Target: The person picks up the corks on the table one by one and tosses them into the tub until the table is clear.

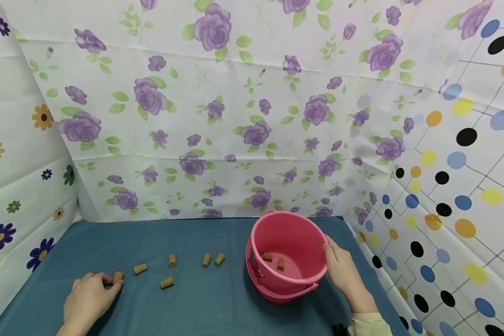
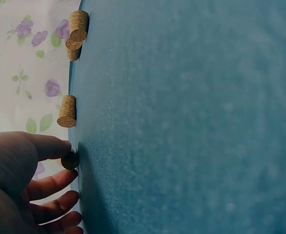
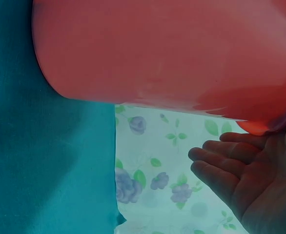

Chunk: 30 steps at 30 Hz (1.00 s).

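Note:
My left hand is low on the left, pinching a cork between thumb and forefinger. In the left wrist view this cork shows end-on, close over the cloth, and the other fingers are spread. A pink bucket stands at the right with its mouth tipped towards me; two corks lie inside. My right hand holds the bucket's rim at its right side. In the right wrist view the fingers extend along the outside of the bucket wall, and the thumb is hidden.
Several loose corks lie on the blue cloth between hand and bucket, the nearest cork just right of my left hand. A flowered curtain closes off the back; a dotted sheet hangs on the right.

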Motion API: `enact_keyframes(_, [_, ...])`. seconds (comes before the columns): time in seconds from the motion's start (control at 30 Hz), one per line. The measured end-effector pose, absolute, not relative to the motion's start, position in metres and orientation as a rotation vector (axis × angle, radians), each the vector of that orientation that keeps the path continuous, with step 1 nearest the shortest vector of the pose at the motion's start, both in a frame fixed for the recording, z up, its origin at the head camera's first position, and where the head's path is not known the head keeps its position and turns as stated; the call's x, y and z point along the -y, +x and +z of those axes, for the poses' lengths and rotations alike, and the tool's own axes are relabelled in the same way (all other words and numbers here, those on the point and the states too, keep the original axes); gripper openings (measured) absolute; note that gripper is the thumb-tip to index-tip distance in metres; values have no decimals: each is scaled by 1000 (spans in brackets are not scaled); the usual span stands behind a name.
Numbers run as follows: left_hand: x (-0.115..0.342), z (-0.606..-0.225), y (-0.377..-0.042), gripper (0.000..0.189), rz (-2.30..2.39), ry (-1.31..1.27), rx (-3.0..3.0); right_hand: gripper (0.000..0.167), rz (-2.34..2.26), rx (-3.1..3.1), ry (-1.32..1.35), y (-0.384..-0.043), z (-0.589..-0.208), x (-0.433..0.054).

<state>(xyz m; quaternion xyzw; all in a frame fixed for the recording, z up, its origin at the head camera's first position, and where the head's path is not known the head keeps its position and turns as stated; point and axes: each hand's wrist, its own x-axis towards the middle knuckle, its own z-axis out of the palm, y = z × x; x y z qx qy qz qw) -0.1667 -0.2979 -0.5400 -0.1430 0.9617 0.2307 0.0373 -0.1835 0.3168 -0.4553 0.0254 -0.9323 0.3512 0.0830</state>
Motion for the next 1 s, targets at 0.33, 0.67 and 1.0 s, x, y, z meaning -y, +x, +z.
enact_keyframes(0.33, [298, -540, -168, 36, 705, -434, -2965, 58, 1049, 2782, 69, -183, -457, -317])
enact_keyframes(0.67, [298, -541, -167, 36, 703, -419, -2973, 58, 1053, 2775, 82, -183, -456, -317])
enact_keyframes(1.0, [299, -542, -167, 36, 706, -428, -2967, 58, 1055, 2780, 97, -184, -456, -318])
